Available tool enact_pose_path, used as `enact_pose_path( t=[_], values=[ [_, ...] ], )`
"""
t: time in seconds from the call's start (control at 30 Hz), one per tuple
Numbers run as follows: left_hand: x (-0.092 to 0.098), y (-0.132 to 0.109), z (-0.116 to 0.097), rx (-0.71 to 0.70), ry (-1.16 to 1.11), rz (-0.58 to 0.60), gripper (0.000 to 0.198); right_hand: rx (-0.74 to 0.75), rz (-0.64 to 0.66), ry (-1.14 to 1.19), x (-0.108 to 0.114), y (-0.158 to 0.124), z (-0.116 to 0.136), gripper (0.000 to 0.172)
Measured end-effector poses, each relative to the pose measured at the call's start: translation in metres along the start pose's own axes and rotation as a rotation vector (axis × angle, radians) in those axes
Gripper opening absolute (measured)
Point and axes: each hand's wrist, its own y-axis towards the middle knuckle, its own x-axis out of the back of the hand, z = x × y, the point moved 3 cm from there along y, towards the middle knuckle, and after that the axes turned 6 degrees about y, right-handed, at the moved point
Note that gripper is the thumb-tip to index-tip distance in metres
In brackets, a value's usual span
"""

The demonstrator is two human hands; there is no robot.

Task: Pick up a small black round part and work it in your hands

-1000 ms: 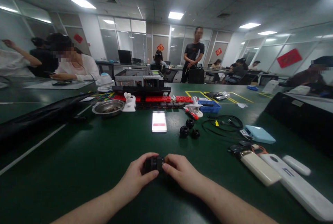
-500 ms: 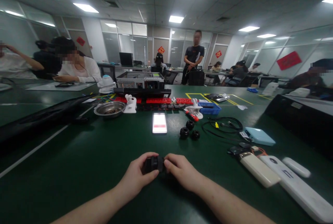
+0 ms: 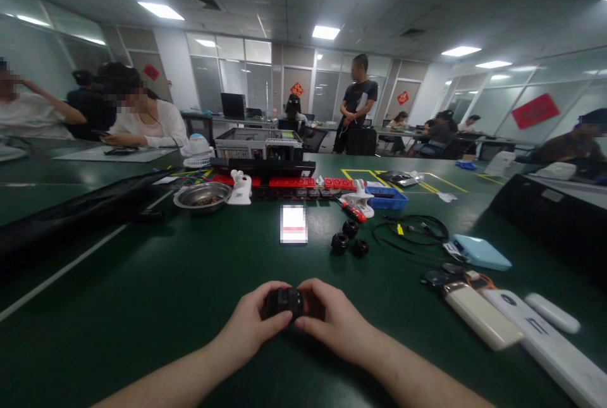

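A small black cylindrical part (image 3: 283, 300) sits between both my hands, just above the green table (image 3: 156, 294). My left hand (image 3: 251, 322) is closed round its left side, thumb under it. My right hand (image 3: 332, 316) is closed on its right side, fingers curled over the top. Three similar black round parts (image 3: 349, 238) lie on the table beyond my hands, to the right of a lit phone (image 3: 293, 232).
A metal bowl (image 3: 202, 195), white clips, red strips and a blue tray (image 3: 386, 196) stand at the back. Black cables (image 3: 410, 231), a light blue box (image 3: 481, 251) and white power banks (image 3: 484, 316) lie at the right. A black bag (image 3: 71, 209) lies left. Several people sit or stand around.
My right hand's fingers have curled further over the black part, and my hands sit slightly closer together. The view has shifted a little.
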Motion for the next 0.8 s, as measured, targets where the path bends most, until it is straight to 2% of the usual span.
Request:
enact_pose_path(
  t=[0.07,0.2,0.33,0.5,0.63,0.8],
  values=[
    [0.0008,-0.0008,-0.0009,-0.002,0.017,-0.019,0.034,-0.008,0.002,-0.028,0.0006,-0.0011,0.0006,0.034],
    [0.0019,-0.0027,-0.0021,0.019,0.046,-0.051,0.036,-0.014,0.025,-0.06,0.0016,0.0004,-0.0005,0.021],
    [0.0019,-0.004,-0.0019,0.02,0.047,-0.049,0.039,-0.027,0.052,-0.077,0.001,0.0028,-0.0017,0.029],
    [0.0004,-0.0019,0.0042,0.018,-0.052,0.002,0.04,0.004,0.002,-0.019,0.0014,0.002,0.0005,0.015],
    [0.0001,0.001,0.0062,0.009,-0.096,0.004,0.038,0.003,-0.002,0.002,0.001,-0.0014,0.0054,0.033],
    [0.0022,-0.0001,0.0009,0.0,-0.016,-0.042,0.031,-0.016,0.006,-0.069,-0.0003,-0.0033,0.0065,0.036]
  ],
)
